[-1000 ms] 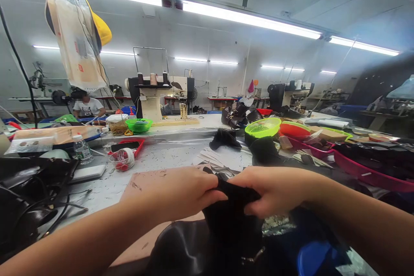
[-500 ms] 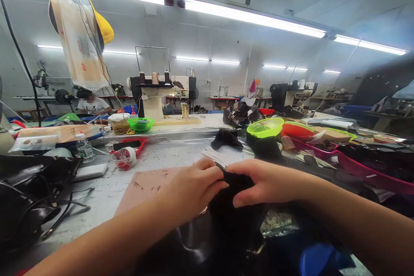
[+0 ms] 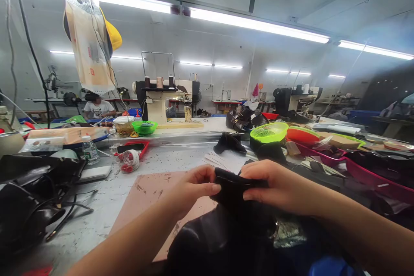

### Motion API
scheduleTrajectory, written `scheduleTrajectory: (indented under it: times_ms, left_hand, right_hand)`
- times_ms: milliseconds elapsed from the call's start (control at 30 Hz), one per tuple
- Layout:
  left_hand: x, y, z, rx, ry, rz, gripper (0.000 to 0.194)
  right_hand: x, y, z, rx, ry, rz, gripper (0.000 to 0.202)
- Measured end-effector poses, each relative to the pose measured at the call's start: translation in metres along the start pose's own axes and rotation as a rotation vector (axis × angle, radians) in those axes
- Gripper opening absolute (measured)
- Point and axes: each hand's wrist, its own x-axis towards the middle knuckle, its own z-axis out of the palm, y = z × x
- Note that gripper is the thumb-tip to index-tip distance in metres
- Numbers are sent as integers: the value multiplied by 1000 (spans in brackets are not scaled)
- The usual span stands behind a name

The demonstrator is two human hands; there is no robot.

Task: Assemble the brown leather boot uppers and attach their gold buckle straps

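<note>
A black boot upper (image 3: pixel 233 196), dark leather with a fold along its top edge, is held up in front of me by both hands. My left hand (image 3: pixel 202 185) pinches the left end of that edge between thumb and fingers. On the right side of the same edge, my right hand (image 3: pixel 267 181) grips with the thumb in front and the fingers behind. Smooth shiny leather bulges out below, and a small metal buckle (image 3: pixel 276 228) glints on the right. The lower part fades into shadow. Beneath it lies a stained pink board (image 3: pixel 142 200).
White strips (image 3: pixel 215 159) and another black piece (image 3: pixel 229 142) lie beyond my hands. Right are a yellow-green basket (image 3: pixel 269 131) and a magenta basket (image 3: pixel 371 179); left, black leather goods (image 3: pixel 29 207) and a water bottle (image 3: pixel 89 151). Behind stands a sewing machine (image 3: pixel 157 105); a person (image 3: pixel 98 107) sits farther back.
My hands have moved slightly apart, and more of the folded top edge shows between them. My right hand has shifted right. The whole view has tilted and shifted slightly.
</note>
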Motion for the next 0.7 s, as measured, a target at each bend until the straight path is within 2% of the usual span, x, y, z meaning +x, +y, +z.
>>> scheduleTrajectory:
  times_ms: [100, 267, 400, 567, 700]
  left_hand:
    - [1, -6, 2, -55, -33, 44, 25]
    - [0, -14, 7, 79, 116, 180, 28]
    - [-1, -14, 18, 54, 154, 261, 30]
    - [-11, -13, 31, 184, 216, 383, 23]
    - [-31, -15, 24, 85, 246, 304, 30]
  right_hand:
    - [-2, -1, 0, -14, 18, 35, 13]
    - [-5, -2, -1, -21, 21, 109, 10]
    - [-3, -5, 0, -145, 37, 207, 8]
    - [-1, -16, 10, -286, 130, 103, 8]
    - [-8, -16, 15, -199, 142, 43, 11]
